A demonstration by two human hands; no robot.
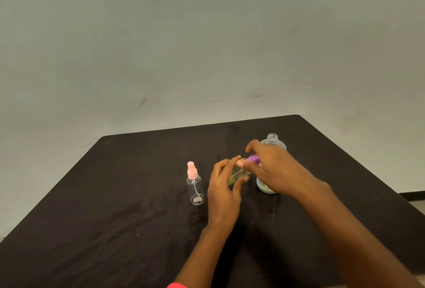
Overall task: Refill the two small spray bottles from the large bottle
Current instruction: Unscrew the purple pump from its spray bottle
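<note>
Bottle with the purple spray cap is held off the table between both hands, in front of the large bottle. Its long axis is tilted, with the base low on the left and the cap high on the right. The left hand curls round the clear body, thumb on the near side and fingers over the far side. The right hand closes its fingertips on the purple cap from above. So the cap lies on the right hand's side and the body on the left's, and any twist would turn about that slanted axis. The body shows a yellowish tint. Motion blur hides whether the cap is seated on the neck or free of it, so I cannot tell if it is being loosened or tightened.

Just behind the right hand stands the large bottle, upright, neck uncapped, with pale liquid low inside. To the left of the left hand, apart from it, the pink-capped spray bottle stands upright and capped, apparently empty. Everything rests on a table under black cloth.
</note>
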